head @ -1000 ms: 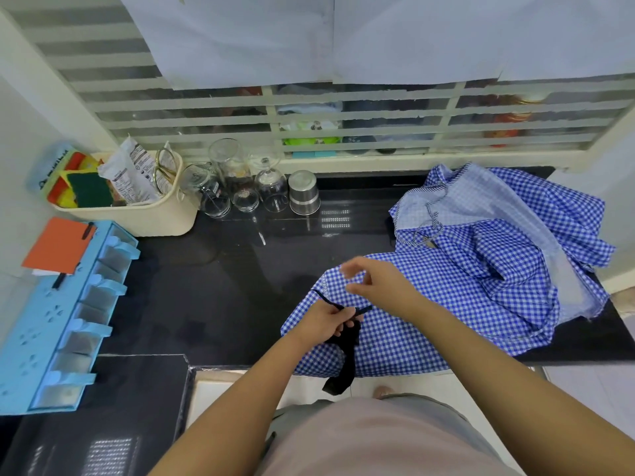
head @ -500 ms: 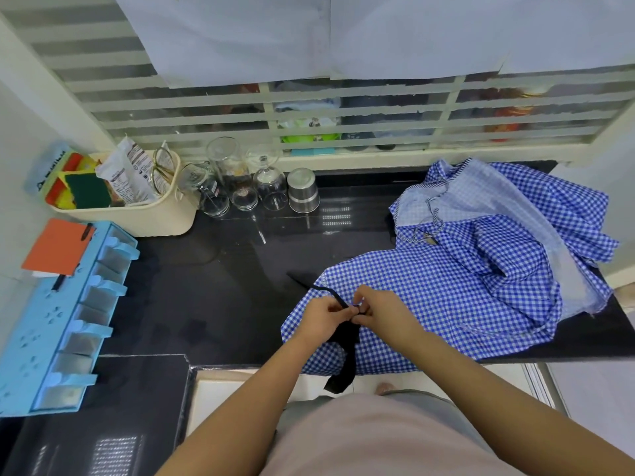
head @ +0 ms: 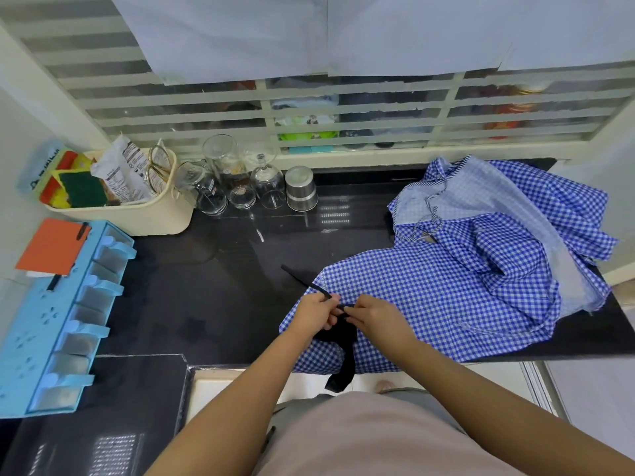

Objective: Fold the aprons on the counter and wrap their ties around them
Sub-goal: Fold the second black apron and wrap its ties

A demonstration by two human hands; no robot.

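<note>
where the black worktop [head: 206, 297] meets its front edge, right of centre, a blue checked apron [head: 439, 304] lies fairly flat, its near hem overhanging that edge. a second heap of checked aprons [head: 508, 228] is bunched at the right back corner, touching the first and reaching the right edge. open dark surface runs from the apron's left side across the middle of the worktop towards the left edge, and back to a row of upturned glasses [head: 237, 187] and a steel cup [head: 301, 190] along the back edge. a cream basket [head: 165, 218] occupies the left back corner; a light blue rack [head: 58, 324] stands at the left edge.

left hand [head: 314, 314]: fingers curled, thumb and fingertips pinching a black tie [head: 345, 341] over the apron's left end. right hand [head: 376, 316]: fingers likewise curled, pinching the same tie just beside the left hand; the two hands nearly touch. one end of the tie runs leftward and back onto bare worktop; the other hangs over the front edge. whether the tie passes under the apron cannot be told.
</note>
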